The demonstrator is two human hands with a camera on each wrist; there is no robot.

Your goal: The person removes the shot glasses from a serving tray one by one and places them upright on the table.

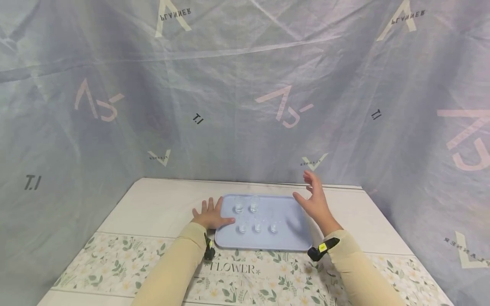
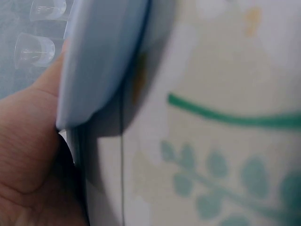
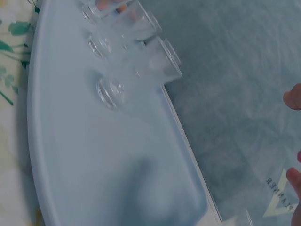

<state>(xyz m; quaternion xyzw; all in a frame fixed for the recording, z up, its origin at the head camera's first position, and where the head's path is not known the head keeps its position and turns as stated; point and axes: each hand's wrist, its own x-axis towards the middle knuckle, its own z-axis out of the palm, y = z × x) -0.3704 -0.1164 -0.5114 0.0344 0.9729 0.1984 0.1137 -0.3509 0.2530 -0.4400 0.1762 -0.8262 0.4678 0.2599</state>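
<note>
A light blue tray [image 1: 292, 238] lies on the table with several small clear cups standing on it. Two cups, one of them this cup [image 1: 254, 207], are at its back left. Three more, including this front cup [image 1: 273, 228], line up nearer the front. My left hand [image 1: 209, 217] rests at the tray's left edge, fingers spread and thumb over the rim. In the left wrist view the tray rim [image 2: 101, 61] hides part of that hand. Raised above the tray's back right corner, my right hand [image 1: 315, 204] has loosely bent fingers, with nothing visible between them.
A floral cloth strip [image 1: 245, 276] runs across the front of the white table [image 1: 153, 204]. Grey printed sheeting [image 1: 245, 85] hangs behind and at both sides. A clear rim [image 3: 242, 219] shows at the right wrist view's bottom edge, beyond the tray.
</note>
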